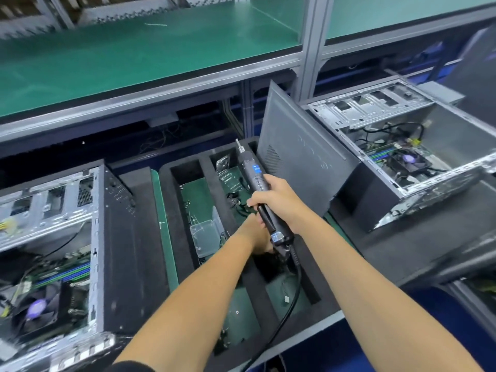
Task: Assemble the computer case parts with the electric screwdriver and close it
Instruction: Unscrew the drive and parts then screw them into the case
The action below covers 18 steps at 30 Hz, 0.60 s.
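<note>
Both computer cases lie open: the left case (61,251) sits well to the left of your fingers and the right case (397,154) up and to their right, each showing its board and fan, so closing is not done. The loose side panel (300,159) leans upright just beyond your right fingers, against the right case, not yet fitted. I judge the screw work to be unfinished, with you reaching for parts.

The surface (418,248) is dark, with a green shelf (134,55) on a grey metal frame behind.

Directly under your fingers lies the black foam tray (185,237) of small parts. Your right hand (276,200) is wrapped round the electric screwdriver (257,189), bit pointing away. Your left hand (255,234) reaches down into the tray behind the tool; whether it holds anything I cannot tell.
</note>
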### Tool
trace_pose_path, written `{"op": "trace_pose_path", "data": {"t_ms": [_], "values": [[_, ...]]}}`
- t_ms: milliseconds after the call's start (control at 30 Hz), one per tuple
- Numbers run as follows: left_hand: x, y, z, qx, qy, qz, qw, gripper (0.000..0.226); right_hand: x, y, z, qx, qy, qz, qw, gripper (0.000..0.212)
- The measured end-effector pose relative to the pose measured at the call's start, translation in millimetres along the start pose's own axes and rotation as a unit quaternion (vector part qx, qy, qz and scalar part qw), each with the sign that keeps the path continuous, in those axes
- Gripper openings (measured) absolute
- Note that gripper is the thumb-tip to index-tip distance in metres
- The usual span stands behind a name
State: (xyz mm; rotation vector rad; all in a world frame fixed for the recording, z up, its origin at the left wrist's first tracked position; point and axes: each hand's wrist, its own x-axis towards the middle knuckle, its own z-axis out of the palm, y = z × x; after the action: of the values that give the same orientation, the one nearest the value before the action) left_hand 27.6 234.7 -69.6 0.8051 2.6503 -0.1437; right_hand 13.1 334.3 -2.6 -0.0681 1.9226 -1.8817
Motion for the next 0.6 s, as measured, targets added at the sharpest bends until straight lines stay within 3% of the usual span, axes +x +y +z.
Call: {"op": "trace_pose_path", "data": {"t_ms": [100,200,333,600], "values": [[-3.5,-23.9,-36.0,-0.041,0.058,-0.035,0.997,0.031,1.9,-23.4,3.8,0.003,0.011,-0.017,1.000,0.023],[-30.2,-59.5,-66.7,-0.192,0.152,-0.123,0.962,0.010,2.3,-53.2,15.8,0.024,-0.006,-0.056,0.998,0.025],[-86.7,-104.8,-100.3,-0.373,0.245,-0.198,0.873,0.016,-2.1,-82.7,39.9,0.047,-0.036,-0.100,0.993,0.028],[-204.8,-168.7,-101.1,-0.451,0.341,-0.264,0.781,0.013,-14.7,-103.9,123.8,0.029,-0.065,-0.119,0.990,0.026]]}}
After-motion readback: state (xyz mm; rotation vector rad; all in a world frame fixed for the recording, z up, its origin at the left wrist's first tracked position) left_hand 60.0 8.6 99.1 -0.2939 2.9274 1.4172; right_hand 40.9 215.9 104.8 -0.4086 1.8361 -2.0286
